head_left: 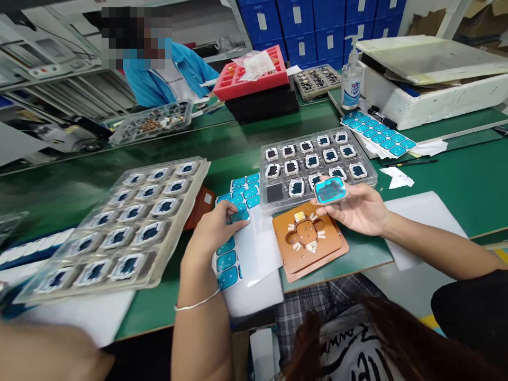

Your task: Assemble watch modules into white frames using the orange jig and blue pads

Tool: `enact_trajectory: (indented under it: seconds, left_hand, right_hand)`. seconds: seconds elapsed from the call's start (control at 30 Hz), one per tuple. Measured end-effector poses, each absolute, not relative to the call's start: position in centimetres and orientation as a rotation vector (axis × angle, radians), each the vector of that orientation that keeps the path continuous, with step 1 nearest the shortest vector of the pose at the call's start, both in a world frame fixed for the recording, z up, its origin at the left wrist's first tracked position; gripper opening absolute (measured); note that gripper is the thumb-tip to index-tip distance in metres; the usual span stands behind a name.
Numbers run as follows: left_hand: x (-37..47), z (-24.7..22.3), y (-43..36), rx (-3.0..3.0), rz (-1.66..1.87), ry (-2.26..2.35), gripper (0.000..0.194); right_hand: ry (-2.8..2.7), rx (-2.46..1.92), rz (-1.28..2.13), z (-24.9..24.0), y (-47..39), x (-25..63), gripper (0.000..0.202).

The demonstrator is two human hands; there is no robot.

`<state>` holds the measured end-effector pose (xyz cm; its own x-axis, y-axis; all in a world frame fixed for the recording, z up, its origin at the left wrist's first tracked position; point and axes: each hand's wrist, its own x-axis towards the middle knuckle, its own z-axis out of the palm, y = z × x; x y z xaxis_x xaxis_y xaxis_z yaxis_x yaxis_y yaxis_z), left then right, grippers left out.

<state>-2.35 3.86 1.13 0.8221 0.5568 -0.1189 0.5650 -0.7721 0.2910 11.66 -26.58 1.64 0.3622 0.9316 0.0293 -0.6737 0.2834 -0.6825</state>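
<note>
Dark hair (307,346) before two hands (365,209), fingers (333,214) bent

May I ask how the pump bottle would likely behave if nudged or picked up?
The pump bottle would probably tip if pushed near the top, being tall and narrow. Its smooth, clear sides might feel slightly slippery.

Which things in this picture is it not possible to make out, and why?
Head view:
Back of the framed blue part: turned away, against the right hand.
Part of the blue piece: covered by the left hand.
Label on the pump bottle: too small to read.
Inside of the foam box: flat sheets cover it.
Lower-left arm: blurred, cut off by the edge.
</note>
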Motion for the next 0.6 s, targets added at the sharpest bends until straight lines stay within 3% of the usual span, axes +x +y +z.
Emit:
enact_trajectory:
  seconds: [0.17, 0.27, 0.33, 0.47, 0.6]
  left_hand:
    - [-2.8, 1.4, 2.9, 2.712, 0.390, 0.605, 0.035]
    - [-2.8, 1.7, 1.8, 2.761, 0.703, 0.186, 0.013]
    - [-2.7, 2.0, 0.6, 2.714, 0.863, -0.140, 0.010]
    - [-2.5, 2.4, -2.5, 2.531, 0.856, -0.672, 0.024]
    - [-2.1, 2.2, -4.8, 2.490, 0.798, -0.927, 0.025]
  right_hand:
    - [-0.730, -0.621, 1.042, 1.3, -26.6, 11.1, 0.043]
    - [-0.918, -0.616, 0.950, 1.1, -26.6, 11.0, 0.041]
    - [-1.050, -0.622, 0.859, 1.0, -26.6, 11.0, 0.044]
    - [-1.165, -0.645, 0.774, 0.8, -26.7, 10.8, 0.050]
    - [-1.219, -0.641, 0.770, 0.8, -26.7, 10.8, 0.056]
